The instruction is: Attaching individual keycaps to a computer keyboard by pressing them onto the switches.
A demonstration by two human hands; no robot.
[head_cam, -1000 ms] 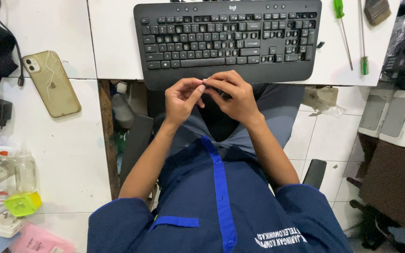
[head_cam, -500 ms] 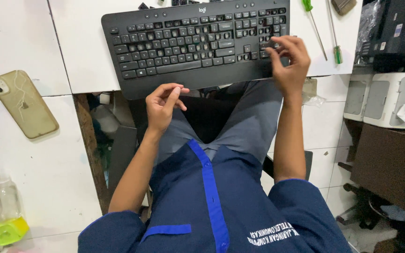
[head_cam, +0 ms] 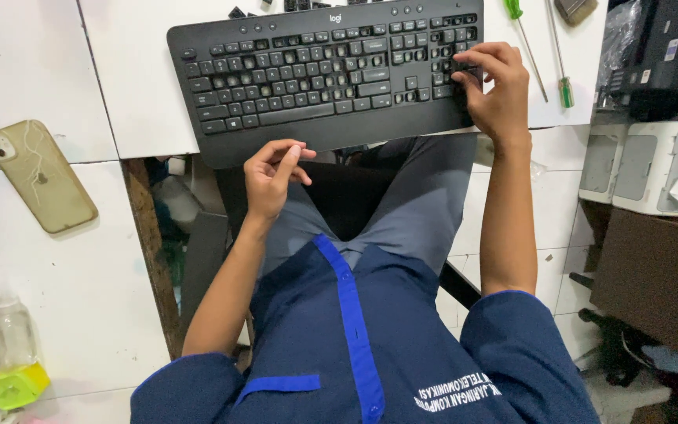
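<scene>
Here the right hand (head_cam: 494,88) rests on the right end of a black full-size keyboard (head_cam: 319,74), its fingers curled down onto the number-pad keys and its thumb against the keyboard's right edge; it presses on the keys rather than clamping around anything. The keyboard lies near the front edge of a white desk (head_cam: 131,94), tilted slightly, with its palm rest overhanging the edge above the person's lap. The left hand (head_cam: 274,174) hangs just below the keyboard's front edge, apart from it, fingers loosely bent with thumb and forefinger drawn close together; whether something tiny sits between them I cannot tell. To the left, a phone in a tan case (head_cam: 39,175) lies face down on the white surface. Right of the keyboard, two green-handled screwdrivers (head_cam: 563,55) lie on the desk, just beside the right hand.
</scene>
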